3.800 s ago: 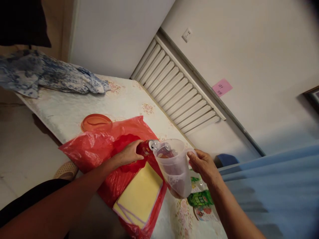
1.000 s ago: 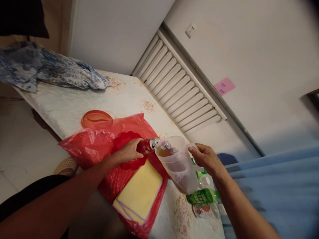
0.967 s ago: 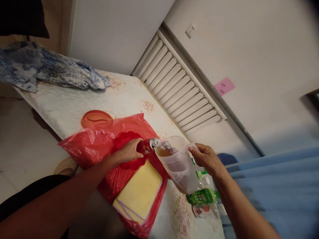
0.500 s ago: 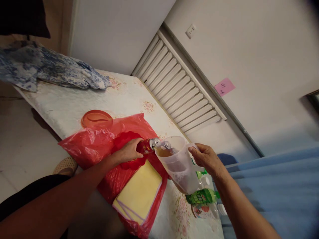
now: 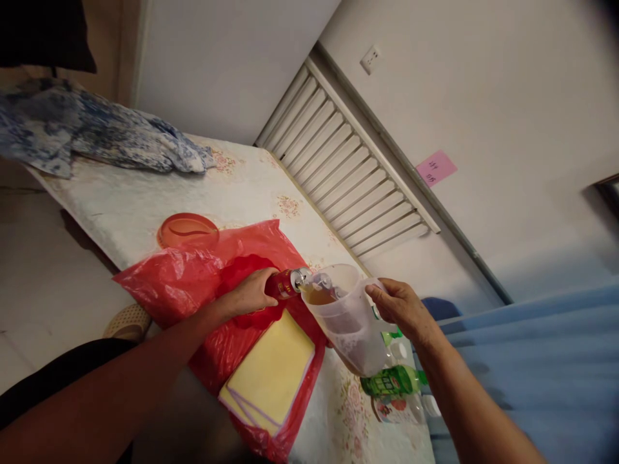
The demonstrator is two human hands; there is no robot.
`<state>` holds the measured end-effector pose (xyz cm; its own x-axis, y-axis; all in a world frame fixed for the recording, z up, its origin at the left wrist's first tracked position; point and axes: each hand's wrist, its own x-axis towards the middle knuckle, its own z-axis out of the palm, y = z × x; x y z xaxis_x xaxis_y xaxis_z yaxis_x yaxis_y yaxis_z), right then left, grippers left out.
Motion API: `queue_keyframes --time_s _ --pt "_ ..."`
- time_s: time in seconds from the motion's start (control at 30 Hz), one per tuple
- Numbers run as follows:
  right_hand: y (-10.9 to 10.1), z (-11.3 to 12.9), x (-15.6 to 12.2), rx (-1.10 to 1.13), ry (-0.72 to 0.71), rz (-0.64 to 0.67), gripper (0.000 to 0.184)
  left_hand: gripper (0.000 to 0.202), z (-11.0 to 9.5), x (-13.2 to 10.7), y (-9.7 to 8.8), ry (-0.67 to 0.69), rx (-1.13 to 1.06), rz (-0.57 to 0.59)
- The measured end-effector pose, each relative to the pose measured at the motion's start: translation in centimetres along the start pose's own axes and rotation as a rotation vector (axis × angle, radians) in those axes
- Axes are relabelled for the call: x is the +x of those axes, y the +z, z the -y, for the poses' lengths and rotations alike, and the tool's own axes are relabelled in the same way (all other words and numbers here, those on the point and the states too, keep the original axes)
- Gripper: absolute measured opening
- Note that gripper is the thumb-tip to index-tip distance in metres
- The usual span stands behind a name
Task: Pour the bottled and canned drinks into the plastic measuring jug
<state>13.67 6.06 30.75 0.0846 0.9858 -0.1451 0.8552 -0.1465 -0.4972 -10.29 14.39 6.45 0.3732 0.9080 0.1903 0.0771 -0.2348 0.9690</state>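
Observation:
My left hand (image 5: 254,293) is wrapped round a red drink can (image 5: 284,285), tipped so that its open top meets the rim of a jug. Brownish liquid shows at the can's mouth and inside the translucent plastic jug (image 5: 345,322). By its handle, my right hand (image 5: 399,306) grips the jug, which leans toward the can. Beneath the can are a red bowl-like container (image 5: 242,270), partly hidden by my left hand, and a red plastic bag (image 5: 184,277) spread on the table. A folded yellow cloth (image 5: 273,374) with purple edging lies on the bag.
Several bottles, one a green-labelled bottle (image 5: 391,381), stand right of the jug. A round orange-red lid (image 5: 188,231) lies on the flowered tablecloth (image 5: 242,187). Blue-white patterned fabric (image 5: 130,135) covers the far left corner. A white radiator (image 5: 348,161) runs along the wall; a blue curtain (image 5: 541,367) hangs right.
The can has turned slightly in my left hand, its printed lettering shifting. Both hands, the jug and the other things stay in nearly the same places.

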Motion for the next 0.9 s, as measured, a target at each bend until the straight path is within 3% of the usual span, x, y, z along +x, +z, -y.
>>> queue_keyframes --time_s 0.9 --pt "0.00 0.75 -0.20 -0.053 0.008 0.005 0.048 0.053 -0.06 -0.07 0.05 -0.027 0.022 0.005"
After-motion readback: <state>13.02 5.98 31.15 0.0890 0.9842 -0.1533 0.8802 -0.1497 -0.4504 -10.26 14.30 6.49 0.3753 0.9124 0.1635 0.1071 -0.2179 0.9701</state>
